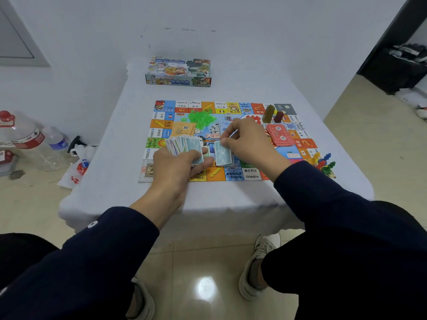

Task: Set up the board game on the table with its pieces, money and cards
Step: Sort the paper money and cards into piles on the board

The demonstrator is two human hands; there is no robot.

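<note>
At frame centre, over the glossy flat board [233,174], the left hand [175,167] is clutching a fanned sheaf of paper money [184,145]; the right hand [248,139] is pinching one thin bluish note [223,153].

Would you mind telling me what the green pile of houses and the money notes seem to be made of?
green houses: likely translucent plastic, glossy, light glowing through them. Money notes: apparently thin printed paper, fanned flexibly in the left hand.

Left hand [175,165] grips fanned money [182,145] — right hand [247,139] pinches one note [223,153].
</note>
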